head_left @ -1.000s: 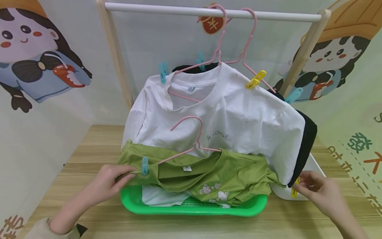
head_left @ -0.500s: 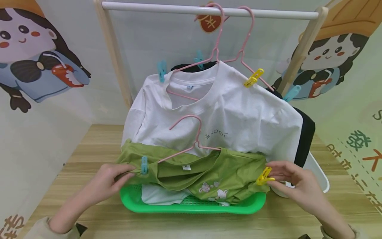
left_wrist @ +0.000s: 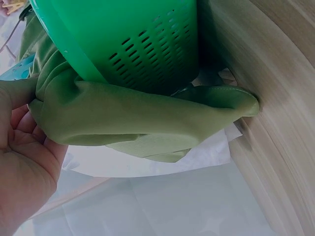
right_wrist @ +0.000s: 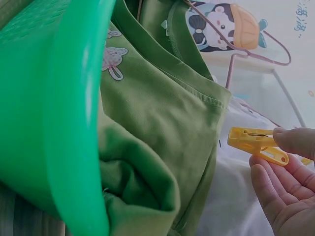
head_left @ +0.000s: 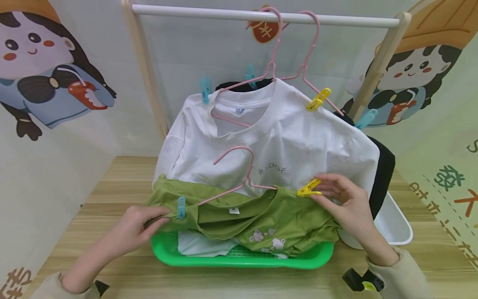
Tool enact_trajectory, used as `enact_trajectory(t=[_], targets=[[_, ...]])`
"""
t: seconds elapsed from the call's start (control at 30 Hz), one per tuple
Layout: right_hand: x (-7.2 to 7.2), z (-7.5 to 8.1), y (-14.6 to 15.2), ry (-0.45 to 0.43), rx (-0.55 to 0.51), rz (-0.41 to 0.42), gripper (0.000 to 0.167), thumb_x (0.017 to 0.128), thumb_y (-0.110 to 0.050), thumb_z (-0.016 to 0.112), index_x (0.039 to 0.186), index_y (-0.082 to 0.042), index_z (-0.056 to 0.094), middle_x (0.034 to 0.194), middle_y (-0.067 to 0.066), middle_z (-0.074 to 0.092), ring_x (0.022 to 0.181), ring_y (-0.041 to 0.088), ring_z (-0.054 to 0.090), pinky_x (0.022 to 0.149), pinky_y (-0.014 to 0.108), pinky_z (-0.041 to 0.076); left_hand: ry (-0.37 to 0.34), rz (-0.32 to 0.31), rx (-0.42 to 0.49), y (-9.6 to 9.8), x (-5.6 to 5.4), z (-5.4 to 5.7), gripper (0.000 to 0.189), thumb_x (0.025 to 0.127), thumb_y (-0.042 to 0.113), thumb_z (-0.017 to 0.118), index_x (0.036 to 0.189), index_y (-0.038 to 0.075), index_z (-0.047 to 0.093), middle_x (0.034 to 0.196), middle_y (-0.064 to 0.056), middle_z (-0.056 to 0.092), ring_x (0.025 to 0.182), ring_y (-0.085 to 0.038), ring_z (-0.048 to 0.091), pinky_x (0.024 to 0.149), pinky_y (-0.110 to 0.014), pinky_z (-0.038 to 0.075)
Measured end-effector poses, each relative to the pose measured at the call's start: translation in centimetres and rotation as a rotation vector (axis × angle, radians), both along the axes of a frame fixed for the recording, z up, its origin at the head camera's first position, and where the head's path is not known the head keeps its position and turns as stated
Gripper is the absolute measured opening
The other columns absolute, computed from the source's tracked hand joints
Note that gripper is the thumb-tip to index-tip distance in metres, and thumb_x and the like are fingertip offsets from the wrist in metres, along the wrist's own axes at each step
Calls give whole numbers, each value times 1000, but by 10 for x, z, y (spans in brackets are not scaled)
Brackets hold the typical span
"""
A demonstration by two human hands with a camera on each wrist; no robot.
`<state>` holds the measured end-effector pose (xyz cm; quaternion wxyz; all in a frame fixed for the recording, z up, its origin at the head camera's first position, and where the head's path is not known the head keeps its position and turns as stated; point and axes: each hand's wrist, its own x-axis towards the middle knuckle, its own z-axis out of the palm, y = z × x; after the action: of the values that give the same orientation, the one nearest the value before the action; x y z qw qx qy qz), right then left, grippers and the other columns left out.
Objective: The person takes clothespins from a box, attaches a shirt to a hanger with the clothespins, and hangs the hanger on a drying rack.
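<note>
A green T-shirt (head_left: 295, 220) with small embroidered bunnies lies over a green plastic basket (head_left: 239, 261). Inside its neck is a pink hanger (head_left: 249, 166), hook upward. My left hand (head_left: 140, 226) pinches the shirt's left shoulder, beside a blue clothespin (head_left: 181, 207) clipped there. In the left wrist view, the sleeve (left_wrist: 142, 115) drapes outside the basket. My right hand (head_left: 345, 203) pinches a yellow clothespin (head_left: 309, 188) by its handles, nose toward the shirt's right shoulder. From the right wrist, that clothespin (right_wrist: 253, 142) appears close beside the green shoulder edge.
Behind, a white T-shirt (head_left: 291, 141) and a black garment (head_left: 384, 166) hang on pink hangers from a rack's white bar (head_left: 209, 12), with blue and yellow clothespins on them. A white bin (head_left: 396, 224) stands at right. White cloth (head_left: 201, 245) lies in the basket.
My right hand has carried the yellow clothespin from beside the white bin, leftward and up, to the green shirt's right shoulder. My left hand keeps its hold on the left shoulder.
</note>
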<state>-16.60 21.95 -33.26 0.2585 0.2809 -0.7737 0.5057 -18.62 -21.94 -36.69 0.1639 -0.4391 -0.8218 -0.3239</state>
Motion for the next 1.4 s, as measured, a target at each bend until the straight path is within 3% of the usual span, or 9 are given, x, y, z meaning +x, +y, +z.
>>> enact_trajectory(t=[0.2, 0.47, 0.67, 0.93, 1.1, 1.4], targets=[[-6, 0, -5, -7, 0, 16, 42, 69, 25, 66, 107, 10, 60, 98, 1, 67, 88, 8, 64, 73, 18, 52, 1, 7, -3, 0, 0, 1, 6, 83, -2, 67, 88, 2, 67, 66, 10, 57, 55, 8, 39, 48, -9, 37], [-10, 2, -9, -1, 3, -23, 41, 65, 28, 67, 100, 8, 63, 87, 11, 69, 81, 6, 65, 68, 17, 52, 6, 5, -1, 0, -1, -1, 4, 87, 5, 65, 87, 2, 67, 65, 11, 56, 54, 8, 38, 47, -9, 36], [-12, 3, -10, 38, 45, -48, 37, 64, 26, 69, 96, 7, 65, 81, 18, 68, 78, 3, 63, 66, 16, 51, 7, -10, 11, -2, -1, -4, 4, 85, 1, 66, 88, 2, 68, 66, 8, 59, 54, 8, 39, 47, -8, 36], [-15, 8, -10, 58, 110, -90, 33, 62, 21, 74, 91, 7, 67, 77, 15, 69, 73, -3, 62, 63, 14, 51, 8, -29, 26, -2, -2, -4, 15, 79, -8, 68, 90, 3, 68, 70, 3, 64, 56, 7, 44, 48, -9, 39], [-17, 9, -11, 22, 139, -81, 30, 64, 17, 76, 89, 3, 68, 77, 11, 69, 70, 0, 62, 62, 15, 51, 21, -41, 37, -2, -2, -4, 22, 73, -13, 69, 89, 2, 69, 73, -1, 67, 59, 4, 52, 52, -9, 43], [-19, 7, -12, 1, 221, -39, 27, 64, 15, 77, 85, 1, 68, 76, 8, 69, 66, 7, 64, 60, 17, 52, 23, -55, 33, -3, -3, -4, 16, 76, -9, 69, 90, 0, 71, 78, -10, 70, 66, -2, 60, 57, -11, 47]])
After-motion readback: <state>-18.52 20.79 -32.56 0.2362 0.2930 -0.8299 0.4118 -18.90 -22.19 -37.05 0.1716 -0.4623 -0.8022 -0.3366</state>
